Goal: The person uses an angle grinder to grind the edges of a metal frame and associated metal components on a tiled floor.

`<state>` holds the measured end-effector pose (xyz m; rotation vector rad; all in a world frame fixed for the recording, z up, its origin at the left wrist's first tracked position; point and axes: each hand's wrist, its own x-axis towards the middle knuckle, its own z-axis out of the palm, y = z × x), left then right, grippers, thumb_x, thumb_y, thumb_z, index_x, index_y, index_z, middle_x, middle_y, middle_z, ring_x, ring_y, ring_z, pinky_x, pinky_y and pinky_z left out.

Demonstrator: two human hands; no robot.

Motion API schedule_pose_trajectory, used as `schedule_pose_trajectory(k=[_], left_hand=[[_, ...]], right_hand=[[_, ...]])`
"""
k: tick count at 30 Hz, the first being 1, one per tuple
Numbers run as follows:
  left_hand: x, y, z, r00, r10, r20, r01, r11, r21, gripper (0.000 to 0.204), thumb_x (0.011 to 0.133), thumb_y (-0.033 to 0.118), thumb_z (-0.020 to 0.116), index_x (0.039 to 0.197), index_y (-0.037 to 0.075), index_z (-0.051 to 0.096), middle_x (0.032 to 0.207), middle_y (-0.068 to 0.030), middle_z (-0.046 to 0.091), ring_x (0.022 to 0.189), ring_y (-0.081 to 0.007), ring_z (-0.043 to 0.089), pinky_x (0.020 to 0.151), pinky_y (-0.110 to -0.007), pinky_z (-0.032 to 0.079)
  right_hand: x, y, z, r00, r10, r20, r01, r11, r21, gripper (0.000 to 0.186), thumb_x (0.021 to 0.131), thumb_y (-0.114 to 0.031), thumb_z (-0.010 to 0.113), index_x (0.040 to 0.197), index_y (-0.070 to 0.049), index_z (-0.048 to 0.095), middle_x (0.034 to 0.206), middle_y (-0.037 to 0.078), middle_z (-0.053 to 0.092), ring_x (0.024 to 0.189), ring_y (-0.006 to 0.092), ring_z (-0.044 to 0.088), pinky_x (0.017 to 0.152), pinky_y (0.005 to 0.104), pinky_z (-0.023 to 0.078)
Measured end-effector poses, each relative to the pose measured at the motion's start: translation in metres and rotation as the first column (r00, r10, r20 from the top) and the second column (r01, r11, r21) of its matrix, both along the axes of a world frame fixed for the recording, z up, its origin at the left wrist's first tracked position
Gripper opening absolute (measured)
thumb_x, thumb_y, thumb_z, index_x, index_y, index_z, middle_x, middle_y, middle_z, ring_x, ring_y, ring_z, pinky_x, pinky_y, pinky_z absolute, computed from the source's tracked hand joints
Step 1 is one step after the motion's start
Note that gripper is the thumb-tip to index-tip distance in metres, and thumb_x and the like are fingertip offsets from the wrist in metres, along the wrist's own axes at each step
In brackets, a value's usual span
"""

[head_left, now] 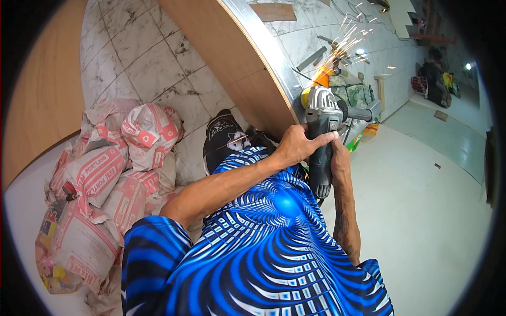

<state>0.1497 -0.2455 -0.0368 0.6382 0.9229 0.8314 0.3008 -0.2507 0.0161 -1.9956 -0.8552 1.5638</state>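
A black and silver angle grinder [322, 126], with a side handle pointing right, sits at the centre right. Its yellow disc [305, 98] is against a metal piece beside the wooden board [237, 63] edged with metal, and orange sparks fly up and to the right. My left hand [303, 145] is closed on the grinder's body from the left, thumb across its top. My right hand [340, 158] grips the same body from the right, lower down, partly hidden behind it.
Crumpled red-and-white sacks [95, 179] pile at the left near a curved wooden panel [42, 95]. My shoe [221, 134] rests by the board. Metal offcuts [311, 58] lie on the tiled floor [142, 42]. Dark bundled items [437, 84] stand at the far right.
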Motion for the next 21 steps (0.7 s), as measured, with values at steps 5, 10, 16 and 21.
schedule_pose_trajectory(k=[5,10,16,21], left_hand=[[0.0035,0.0007,-0.0022,0.998,-0.034,-0.043,0.033,0.999,-0.011,0.062,0.083,0.051,0.075,0.095,-0.008,0.067,0.071,-0.0103,0.066,0.059,-0.0131,0.063,0.054,-0.028,0.052],[0.0047,0.0021,-0.0047,0.996,-0.048,-0.072,0.048,0.999,-0.003,0.063,0.082,0.053,0.075,0.093,-0.009,0.067,0.070,-0.0108,0.066,0.057,-0.0133,0.062,0.053,-0.029,0.052],[0.0045,0.0044,-0.0014,0.991,-0.060,-0.119,0.065,0.997,0.035,0.064,0.082,0.053,0.075,0.093,-0.009,0.067,0.069,-0.0104,0.065,0.057,-0.0130,0.062,0.053,-0.029,0.051],[0.0064,0.0008,-0.0035,0.997,0.013,-0.076,-0.011,0.999,0.030,0.063,0.083,0.052,0.075,0.094,-0.009,0.067,0.069,-0.0102,0.065,0.057,-0.0127,0.062,0.052,-0.029,0.051]], right_hand=[[0.0074,-0.0019,-0.0068,1.000,-0.012,0.007,0.012,1.000,-0.012,0.049,0.105,-0.043,0.040,0.101,0.000,0.064,0.085,0.008,0.067,0.069,0.0134,0.064,0.064,0.0261,0.051],[0.0076,-0.0013,-0.0055,1.000,-0.018,0.002,0.018,1.000,-0.024,0.049,0.106,-0.042,0.040,0.102,0.001,0.064,0.086,0.007,0.067,0.071,0.0125,0.063,0.064,0.0267,0.050],[0.0092,-0.0037,-0.0047,1.000,-0.031,-0.005,0.031,1.000,0.004,0.048,0.105,-0.041,0.041,0.103,0.000,0.065,0.088,0.005,0.066,0.073,0.0111,0.061,0.066,0.0259,0.049],[0.0106,-0.0020,-0.0085,0.999,-0.016,0.033,0.016,1.000,0.001,0.047,0.105,-0.042,0.043,0.103,0.000,0.065,0.087,0.004,0.065,0.073,0.0110,0.061,0.066,0.0253,0.049]])
